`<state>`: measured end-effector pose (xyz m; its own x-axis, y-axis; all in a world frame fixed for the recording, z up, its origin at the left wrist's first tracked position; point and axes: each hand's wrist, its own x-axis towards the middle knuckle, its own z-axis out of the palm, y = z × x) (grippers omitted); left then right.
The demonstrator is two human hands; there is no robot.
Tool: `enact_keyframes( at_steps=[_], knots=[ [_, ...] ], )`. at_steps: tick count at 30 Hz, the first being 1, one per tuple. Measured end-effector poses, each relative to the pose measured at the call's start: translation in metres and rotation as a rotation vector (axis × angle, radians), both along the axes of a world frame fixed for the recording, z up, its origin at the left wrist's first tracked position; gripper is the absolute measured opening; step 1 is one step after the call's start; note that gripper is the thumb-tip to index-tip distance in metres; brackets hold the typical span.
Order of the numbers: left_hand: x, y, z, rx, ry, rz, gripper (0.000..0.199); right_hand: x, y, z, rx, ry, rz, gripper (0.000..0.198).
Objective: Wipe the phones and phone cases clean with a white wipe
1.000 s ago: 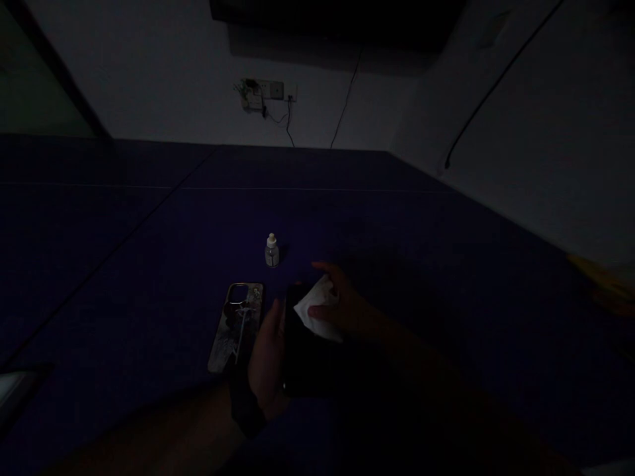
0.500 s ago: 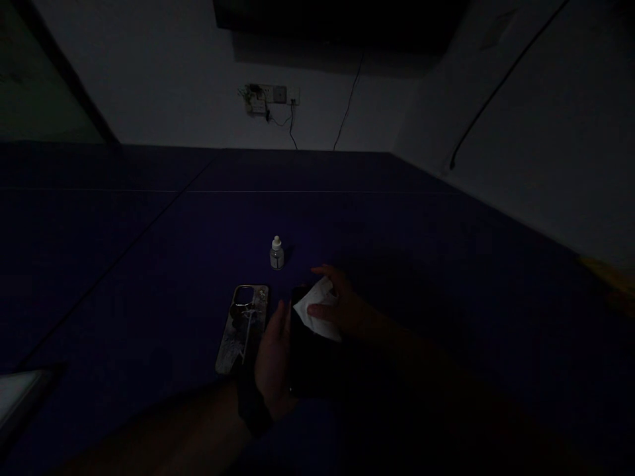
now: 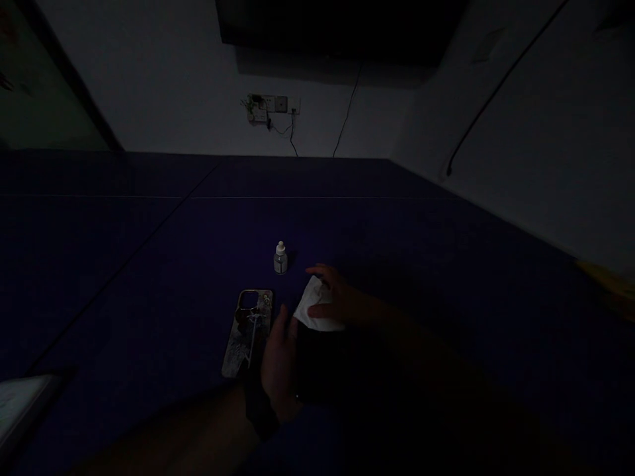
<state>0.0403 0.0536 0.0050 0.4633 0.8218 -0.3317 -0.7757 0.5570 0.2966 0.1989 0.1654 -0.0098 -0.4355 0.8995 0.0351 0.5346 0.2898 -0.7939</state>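
Note:
My left hand [image 3: 278,367], with a dark band at the wrist, is closed along the left edge of a black phone [image 3: 317,363]. The phone's lower right side melts into shadow. My right hand [image 3: 340,301] grips a white wipe [image 3: 306,315] and presses it over the phone's top end, thumb on top of the wipe. Left of my left hand lies a patterned phone case [image 3: 243,344] with a camera cut-out, partly covered by that hand and wrist. Beyond the phone stands a small clear dropper bottle [image 3: 280,262] with a white cap, upright.
The dark blue surface [image 3: 149,284] runs back to a wall. A pale flat object [image 3: 24,400] is at the lower left, a yellow item [image 3: 608,281] at the right edge. Sockets with cables [image 3: 270,109] and a dark screen [image 3: 337,30] are on the wall.
The wipe and my right hand have shifted slightly on the phone's top end, and the wipe's shape has changed. The view has tilted a little; the case and bottle stay put.

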Motion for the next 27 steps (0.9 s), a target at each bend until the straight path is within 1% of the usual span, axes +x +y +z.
enact_keyframes(
  at_steps=[3, 5, 9, 10, 14, 16, 19, 21, 22, 24, 27],
  knots=[
    [0.001, 0.001, 0.002, -0.028, -0.003, 0.01, 0.066, -0.001, 0.006, 0.0, 0.004, 0.002, -0.025, 0.087],
    [0.002, 0.002, 0.004, -0.017, -0.005, 0.018, 0.064, -0.004, 0.008, 0.003, 0.019, 0.005, -0.02, 0.086],
    [0.002, 0.002, 0.001, 0.032, -0.018, -0.007, 0.066, -0.005, 0.008, 0.009, 0.014, -0.025, 0.084, 0.089],
    [0.001, 0.002, 0.0, 0.034, -0.014, -0.017, 0.067, -0.003, 0.008, 0.011, 0.009, -0.033, 0.086, 0.09],
    [0.0, -0.001, -0.001, 0.029, 0.009, -0.014, 0.067, -0.002, 0.011, 0.011, 0.025, -0.045, 0.002, 0.084],
    [0.0, -0.001, -0.001, 0.02, 0.002, -0.007, 0.065, -0.007, 0.009, 0.012, 0.04, -0.039, -0.001, 0.08],
    [0.002, 0.0, 0.001, 0.008, -0.02, -0.018, 0.066, -0.009, 0.003, 0.019, 0.035, -0.041, 0.087, 0.077],
    [0.002, 0.0, 0.003, 0.005, -0.026, -0.039, 0.068, -0.004, 0.001, 0.025, -0.014, -0.069, 0.158, 0.077],
    [0.002, 0.0, 0.004, 0.0, -0.022, -0.044, 0.069, -0.001, 0.001, 0.027, -0.039, -0.072, 0.15, 0.078],
    [0.002, 0.0, 0.006, -0.015, -0.002, -0.04, 0.068, 0.003, 0.003, 0.029, -0.05, -0.076, 0.081, 0.077],
    [0.003, 0.001, 0.008, -0.054, 0.038, -0.008, 0.065, -0.002, 0.004, 0.026, -0.017, -0.077, -0.022, 0.073]
  ],
)
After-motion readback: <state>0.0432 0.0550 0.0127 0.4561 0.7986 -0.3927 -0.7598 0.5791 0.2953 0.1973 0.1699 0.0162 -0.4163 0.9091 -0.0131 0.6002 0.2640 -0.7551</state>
